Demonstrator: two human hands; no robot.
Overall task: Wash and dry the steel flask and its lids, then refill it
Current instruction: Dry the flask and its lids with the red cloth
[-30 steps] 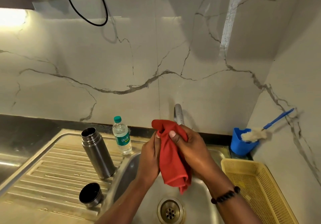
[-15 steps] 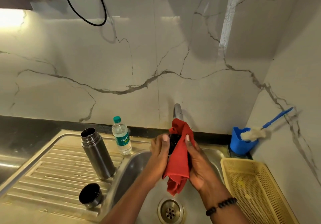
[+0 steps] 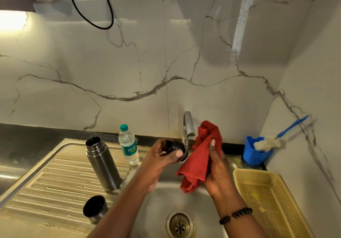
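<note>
Pinched between thumb and curled fingers, my left hand (image 3: 162, 156) holds the black inner lid (image 3: 176, 148) over the far side of the sink (image 3: 160, 197), just in front of the tap (image 3: 188, 125). My right hand (image 3: 217, 169) grips the red cloth (image 3: 199, 156), bunched, with its loose corners hanging down toward the drain (image 3: 180, 224). Lid and cloth sit side by side, the cloth's edge touching or nearly touching the lid's right rim; I cannot tell which.

I judge the lid small, light and rigid, probably slick if damp, so I would hold it by its rim and turn it against the cloth. Soft and limp, the cloth should push into grooves easily.

Left of the sink, on the ridged drainboard (image 3: 55, 178), the steel flask (image 3: 103, 164) stands open and upright. Nearer me lies the cup lid (image 3: 95, 208), mouth up. At the far edge, just right of the flask, stands the water bottle (image 3: 129, 145), capped. I would take the flask around its smooth body, which looks heavier and slippery.
</note>
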